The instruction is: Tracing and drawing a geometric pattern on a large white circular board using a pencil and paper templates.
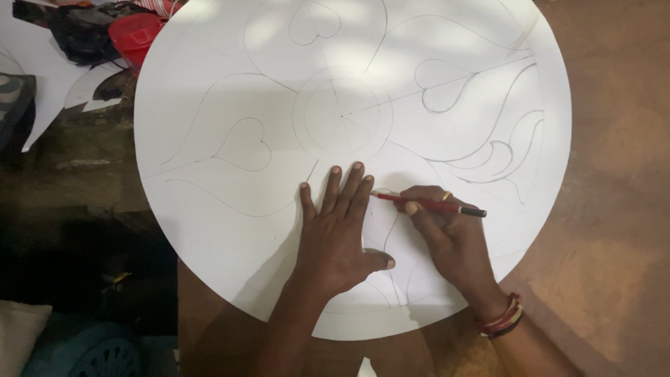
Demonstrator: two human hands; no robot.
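A big white paper disc (209, 139) lies flat on the brown floor (614, 174), filling most of the view. Pencilled lines cover it: a double circle at the centre, heart shapes around it, long curving strokes running out toward the rim.

The left hand (335, 230) lies open and flat on the disc's near part, fingers spread and pointing toward the centre, thumb out to the right, pressing the paper down. Just beside it, the right hand (450, 241) is closed around a red pencil (426, 203) with a dark end. The pencil lies almost level, its tip touching the paper right next to the left hand's fingertips, its dark end pointing off to the right. There is a ring on a finger of the right hand and red and pale bangles (501, 318) around that wrist.

Off the disc's far left edge sits a red tub (134, 35), near dark cloth (80, 31) and white paper offcuts (42, 63). At the near left corner a teal plastic thing (91, 352) shows in shadow.
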